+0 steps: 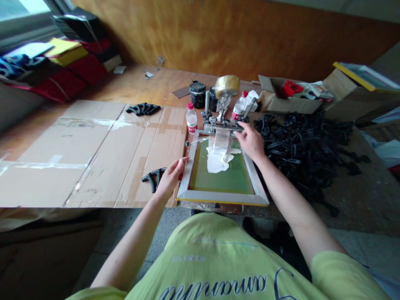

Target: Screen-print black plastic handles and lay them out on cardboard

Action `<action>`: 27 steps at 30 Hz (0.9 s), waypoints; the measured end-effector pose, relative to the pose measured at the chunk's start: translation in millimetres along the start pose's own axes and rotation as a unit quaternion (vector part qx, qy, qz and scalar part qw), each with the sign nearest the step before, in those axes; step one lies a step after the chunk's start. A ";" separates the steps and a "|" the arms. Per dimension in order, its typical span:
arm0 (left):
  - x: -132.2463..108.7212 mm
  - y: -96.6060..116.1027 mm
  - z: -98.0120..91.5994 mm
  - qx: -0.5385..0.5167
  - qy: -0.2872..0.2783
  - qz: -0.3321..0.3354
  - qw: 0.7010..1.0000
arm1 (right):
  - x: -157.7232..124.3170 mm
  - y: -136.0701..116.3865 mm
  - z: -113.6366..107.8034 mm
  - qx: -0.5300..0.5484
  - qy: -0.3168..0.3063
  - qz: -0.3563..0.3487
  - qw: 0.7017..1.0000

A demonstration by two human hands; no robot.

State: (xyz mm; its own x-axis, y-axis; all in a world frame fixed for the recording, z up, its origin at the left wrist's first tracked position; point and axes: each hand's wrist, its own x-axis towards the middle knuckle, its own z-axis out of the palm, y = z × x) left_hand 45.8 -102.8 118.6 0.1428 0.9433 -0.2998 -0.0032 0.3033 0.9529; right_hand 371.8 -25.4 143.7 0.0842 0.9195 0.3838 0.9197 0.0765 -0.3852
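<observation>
A screen-printing frame (pixel 189 166) with a green mesh lies in front of me, white ink (pixel 218 160) pooled near its far end. My left hand (pixel 171 177) grips the frame's left rail, fingers curled over the edge. My right hand (pixel 251 141) rests at the frame's far right corner by the metal hinge clamp (pixel 222 124), fingers bent and touching the rail there; what it grips is unclear. A black plastic part (pixel 153 177) lies on the cardboard just left of my left hand.
A big heap of black plastic parts (pixel 306 141) covers the table to the right. Bottles (pixel 191 118), a black pot (pixel 197 93) and a tape roll (pixel 227 85) stand behind the clamp. Flattened cardboard (pixel 87 150) covers the left; an open box (pixel 287 98) sits at the far right.
</observation>
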 end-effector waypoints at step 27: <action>-4.8 -83.4 -46.3 -0.015 0.138 -0.167 0.976 | -131.8 14.2 46.4 -0.072 -0.174 -0.026 0.982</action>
State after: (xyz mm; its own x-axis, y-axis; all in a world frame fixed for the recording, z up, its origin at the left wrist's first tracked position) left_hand -0.4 -126.3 38.5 -0.1304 0.7899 -0.5993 -0.0315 0.6008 0.7988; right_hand 355.9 -127.6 48.7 -0.0775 0.9937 0.0807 0.9658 0.0949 -0.2411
